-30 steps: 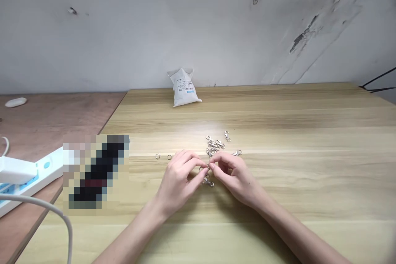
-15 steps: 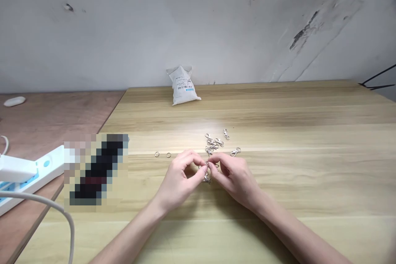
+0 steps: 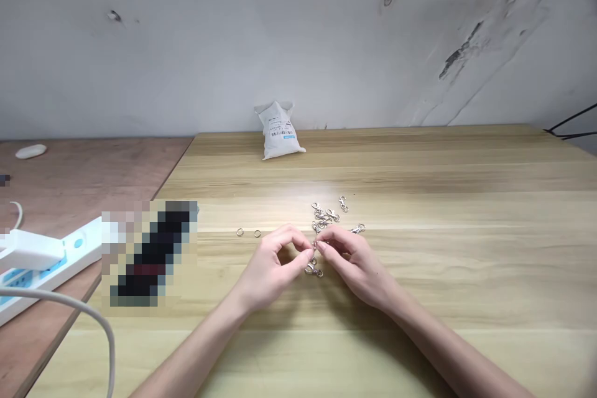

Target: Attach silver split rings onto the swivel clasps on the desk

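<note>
Left hand (image 3: 270, 267) and right hand (image 3: 357, 267) are meeting over a light wooden table (image 3: 420, 165), fingertips of both pinching a tiny silver metal piece (image 3: 314, 246), too small to tell exactly what it is. A silver lobster clasp (image 3: 313, 270) lies right under the hands, and a loose heap of silver lobster clasps (image 3: 324, 217) sits just beyond them. Two thin silver split rings (image 3: 239, 232) lie off to the left, and a white printed sachet (image 3: 280, 130) stands at the far edge by the wall. Over on the left, a white power strip (image 3: 56, 261) sits on a reddish wooden board (image 3: 93, 180).
</note>
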Action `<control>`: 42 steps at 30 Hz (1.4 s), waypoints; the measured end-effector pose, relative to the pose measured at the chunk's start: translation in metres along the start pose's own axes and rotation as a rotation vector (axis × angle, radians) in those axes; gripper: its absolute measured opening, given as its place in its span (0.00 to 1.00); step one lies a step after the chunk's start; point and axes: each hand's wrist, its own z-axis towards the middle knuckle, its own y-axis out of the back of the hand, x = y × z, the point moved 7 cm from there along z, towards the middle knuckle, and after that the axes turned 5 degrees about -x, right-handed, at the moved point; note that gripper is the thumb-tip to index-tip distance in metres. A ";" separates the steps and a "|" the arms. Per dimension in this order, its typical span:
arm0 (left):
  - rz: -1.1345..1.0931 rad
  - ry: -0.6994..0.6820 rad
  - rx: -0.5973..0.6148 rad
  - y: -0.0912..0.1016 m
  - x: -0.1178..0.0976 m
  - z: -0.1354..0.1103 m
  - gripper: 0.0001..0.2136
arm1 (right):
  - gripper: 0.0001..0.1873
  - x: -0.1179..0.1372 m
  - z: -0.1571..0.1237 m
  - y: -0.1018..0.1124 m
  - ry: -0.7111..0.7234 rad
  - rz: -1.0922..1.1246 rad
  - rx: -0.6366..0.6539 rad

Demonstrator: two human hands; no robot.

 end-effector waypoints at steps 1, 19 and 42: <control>0.023 -0.020 0.018 0.000 -0.002 0.000 0.07 | 0.12 0.000 0.000 0.000 -0.020 0.038 0.022; 0.221 -0.663 0.119 -0.003 -0.038 -0.012 0.06 | 0.08 -0.023 -0.015 -0.018 -0.440 0.419 0.416; 0.651 -0.720 -0.236 0.006 -0.041 -0.015 0.04 | 0.16 -0.017 -0.006 -0.013 -0.338 0.393 0.255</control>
